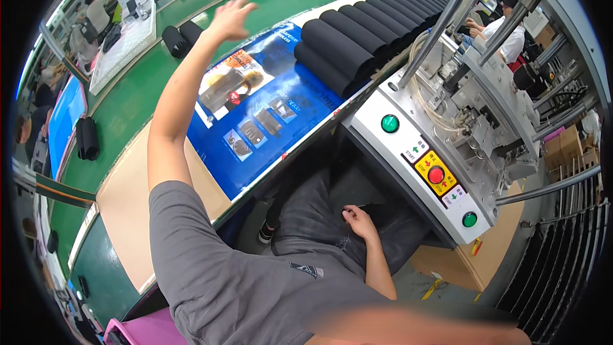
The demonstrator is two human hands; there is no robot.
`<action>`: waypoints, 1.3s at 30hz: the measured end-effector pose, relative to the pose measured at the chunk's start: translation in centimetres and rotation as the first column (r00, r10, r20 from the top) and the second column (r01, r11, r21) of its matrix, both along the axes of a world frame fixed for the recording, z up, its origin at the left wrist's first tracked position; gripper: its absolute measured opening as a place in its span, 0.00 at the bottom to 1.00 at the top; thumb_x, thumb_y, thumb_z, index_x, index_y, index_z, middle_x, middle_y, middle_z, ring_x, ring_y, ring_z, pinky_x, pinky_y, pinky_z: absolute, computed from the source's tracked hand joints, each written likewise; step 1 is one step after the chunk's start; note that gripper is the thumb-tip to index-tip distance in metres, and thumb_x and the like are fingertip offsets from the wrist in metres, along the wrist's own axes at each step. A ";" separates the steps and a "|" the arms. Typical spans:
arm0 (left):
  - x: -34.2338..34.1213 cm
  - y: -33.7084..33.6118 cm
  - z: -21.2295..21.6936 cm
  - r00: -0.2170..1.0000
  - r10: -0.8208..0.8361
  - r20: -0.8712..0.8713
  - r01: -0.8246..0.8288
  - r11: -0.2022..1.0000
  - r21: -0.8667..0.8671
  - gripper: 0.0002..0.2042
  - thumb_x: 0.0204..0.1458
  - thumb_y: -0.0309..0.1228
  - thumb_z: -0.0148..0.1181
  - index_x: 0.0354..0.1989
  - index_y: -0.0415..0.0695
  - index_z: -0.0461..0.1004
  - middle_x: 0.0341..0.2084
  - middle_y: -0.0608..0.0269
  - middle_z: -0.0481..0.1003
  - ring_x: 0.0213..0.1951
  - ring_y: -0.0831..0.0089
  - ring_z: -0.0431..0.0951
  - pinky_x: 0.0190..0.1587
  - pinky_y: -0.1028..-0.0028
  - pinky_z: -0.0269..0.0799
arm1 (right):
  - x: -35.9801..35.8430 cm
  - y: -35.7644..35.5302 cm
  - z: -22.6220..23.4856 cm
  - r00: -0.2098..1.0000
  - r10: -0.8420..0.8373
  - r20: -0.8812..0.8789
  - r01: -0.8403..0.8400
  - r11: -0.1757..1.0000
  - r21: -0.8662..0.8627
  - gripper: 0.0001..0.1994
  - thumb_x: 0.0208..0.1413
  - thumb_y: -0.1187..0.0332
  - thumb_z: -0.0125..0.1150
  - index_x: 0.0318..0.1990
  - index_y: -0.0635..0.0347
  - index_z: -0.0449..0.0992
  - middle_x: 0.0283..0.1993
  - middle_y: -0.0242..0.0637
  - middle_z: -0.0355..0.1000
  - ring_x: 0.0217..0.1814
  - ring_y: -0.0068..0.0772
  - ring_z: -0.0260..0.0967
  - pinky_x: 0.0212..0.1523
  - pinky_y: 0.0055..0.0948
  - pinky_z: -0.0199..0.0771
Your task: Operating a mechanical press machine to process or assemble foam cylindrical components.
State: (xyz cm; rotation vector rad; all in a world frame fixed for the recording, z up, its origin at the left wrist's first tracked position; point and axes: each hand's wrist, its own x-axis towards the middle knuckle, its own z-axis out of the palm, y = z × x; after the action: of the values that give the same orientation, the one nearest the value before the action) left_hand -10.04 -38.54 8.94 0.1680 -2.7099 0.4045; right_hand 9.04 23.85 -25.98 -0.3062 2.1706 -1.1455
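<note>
1. Currently, the left hand [231, 18] is raised above the green conveyor belt [137, 92], fingers spread wide and holding nothing.
2. Nearest that hand, two black rolls [181, 37] lie on the belt, just beyond the blue printed sheet [268, 112].
3. The right hand [359, 220] rests on the lap, fingers loosely curled, nothing visibly gripped; it is well apart from the sheet.
4. A long row of black rolls [364, 35] lies along the sheet's far right edge.
5. The press machine [447, 128] with green and red buttons stands right of the sheet.
6. Recommended: lower the open palm squarely over one roll and close around its middle, to avoid unrolling it.
</note>
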 end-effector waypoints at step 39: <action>-16.3 58.2 9.2 0.316 -0.933 0.171 0.865 0.358 0.353 0.29 0.64 0.38 0.67 0.72 0.43 0.71 0.63 0.48 0.78 0.58 0.46 0.79 0.64 0.56 0.74 | 6.1 11.7 17.1 0.933 -0.286 0.219 0.276 0.174 -0.945 0.44 0.64 0.38 0.70 0.74 0.67 0.68 0.60 0.52 0.79 0.54 0.46 0.80 0.56 0.39 0.79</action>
State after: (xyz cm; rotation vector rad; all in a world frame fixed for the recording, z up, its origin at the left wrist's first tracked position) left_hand -26.34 19.69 18.19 -1.5024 -2.6004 -0.2356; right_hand 15.16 35.58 -8.92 -0.4193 1.1518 -2.6833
